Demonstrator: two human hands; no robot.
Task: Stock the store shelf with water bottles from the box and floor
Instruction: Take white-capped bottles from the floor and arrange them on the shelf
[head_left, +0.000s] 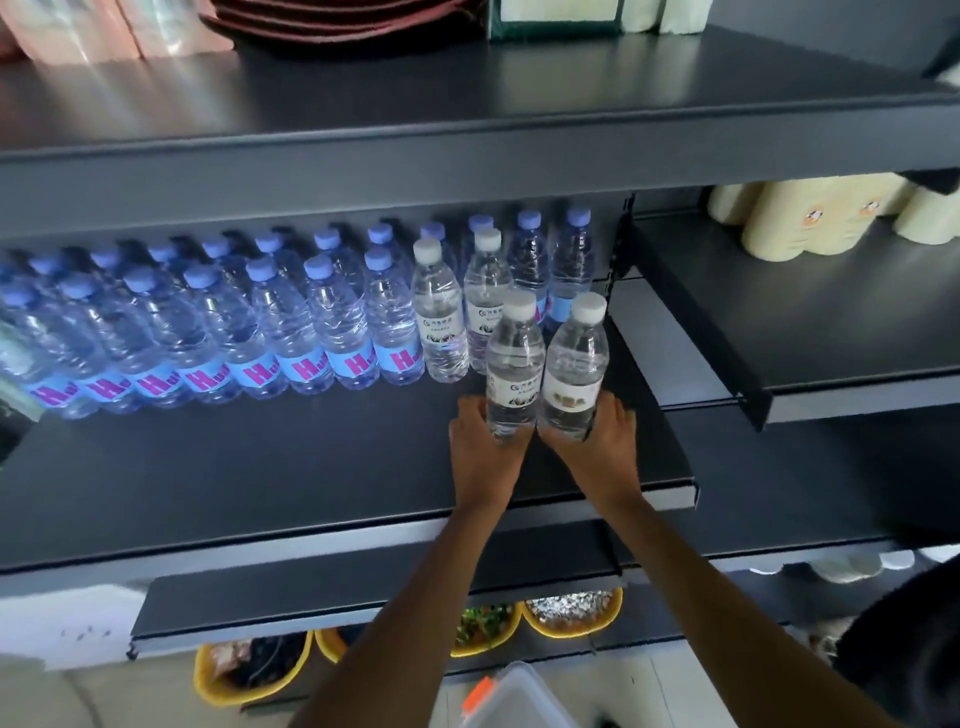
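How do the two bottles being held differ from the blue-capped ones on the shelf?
The held bottles have white caps and pale labels; the blue-capped bottles wear blue labels with pink lettering. The held bottles stand in front, gripped by the left hand and right hand; the blue-capped bottles sit in rows. All are clear and upright.

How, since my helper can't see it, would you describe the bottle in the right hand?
On the middle shelf, at the right end of the bottle rows, the right hand grips the rightmost white-capped bottle. Its label shows a tan block, unlike the dark print on its neighbour.
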